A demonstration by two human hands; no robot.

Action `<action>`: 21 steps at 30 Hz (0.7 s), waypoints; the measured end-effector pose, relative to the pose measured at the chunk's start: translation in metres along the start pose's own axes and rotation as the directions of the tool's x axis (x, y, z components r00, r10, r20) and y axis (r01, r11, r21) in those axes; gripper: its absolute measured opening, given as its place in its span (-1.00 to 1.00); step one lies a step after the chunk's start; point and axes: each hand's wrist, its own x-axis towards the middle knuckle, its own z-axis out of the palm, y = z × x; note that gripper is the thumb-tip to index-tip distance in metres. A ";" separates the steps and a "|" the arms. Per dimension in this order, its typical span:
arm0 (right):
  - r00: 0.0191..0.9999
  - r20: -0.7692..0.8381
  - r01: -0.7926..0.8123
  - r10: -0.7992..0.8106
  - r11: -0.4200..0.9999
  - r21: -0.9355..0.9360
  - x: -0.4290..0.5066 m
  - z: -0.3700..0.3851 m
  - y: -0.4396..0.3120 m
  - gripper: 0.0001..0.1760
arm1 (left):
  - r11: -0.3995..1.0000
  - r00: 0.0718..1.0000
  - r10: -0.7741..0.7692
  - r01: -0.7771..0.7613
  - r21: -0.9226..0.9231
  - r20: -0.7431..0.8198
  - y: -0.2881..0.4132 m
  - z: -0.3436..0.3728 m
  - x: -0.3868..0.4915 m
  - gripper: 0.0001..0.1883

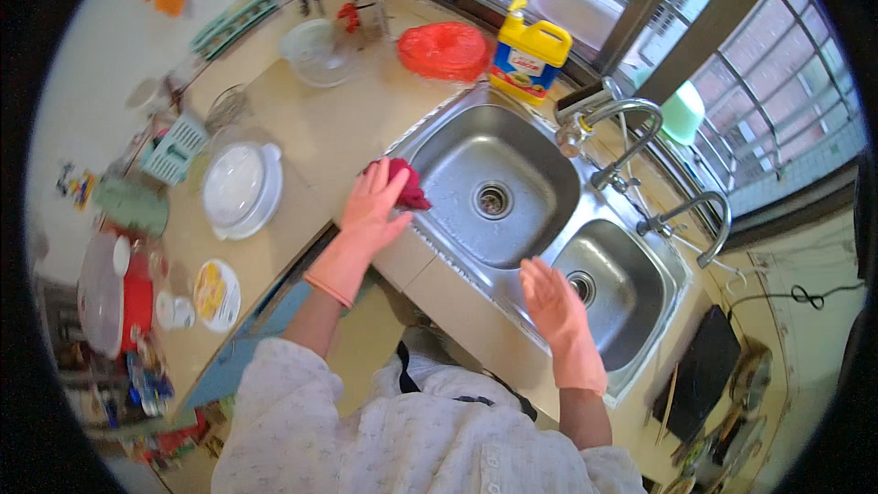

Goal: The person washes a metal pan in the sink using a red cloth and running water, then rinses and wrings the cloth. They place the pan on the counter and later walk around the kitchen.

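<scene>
Both my hands wear pink-orange rubber gloves. My left hand lies on a crumpled dark red cloth at the left rim of the large sink basin; its fingers are spread and the palm hides part of the cloth. My right hand is over the front edge of the double stainless-steel sink, beside the smaller basin, with nothing in it and its fingers extended. The large basin shows wet spots and a drain strainer. Curved metal faucets stand behind the basins.
Behind the sink stand a yellow detergent jug and a red plastic bag. White lidded dishes, a plastic basket and a clear bowl are on the left counter. A black board lies at the right.
</scene>
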 end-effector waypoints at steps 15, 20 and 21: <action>0.426 -0.250 0.305 -0.869 0.398 -0.865 0.014 -0.099 -0.223 -0.35 | 0.092 0.844 -0.236 0.514 -0.853 0.483 0.089 0.119 0.040 -0.38; 0.492 0.266 -0.201 -0.829 -0.406 -0.892 0.049 -0.110 -0.282 -0.25 | 0.303 0.790 0.128 0.545 -0.782 0.600 0.173 0.094 0.028 -0.54; 0.507 0.354 -0.175 -0.786 -0.496 -0.851 0.058 -0.114 -0.289 -0.26 | 0.333 0.815 0.177 0.479 -0.813 0.552 0.183 0.097 0.026 -0.59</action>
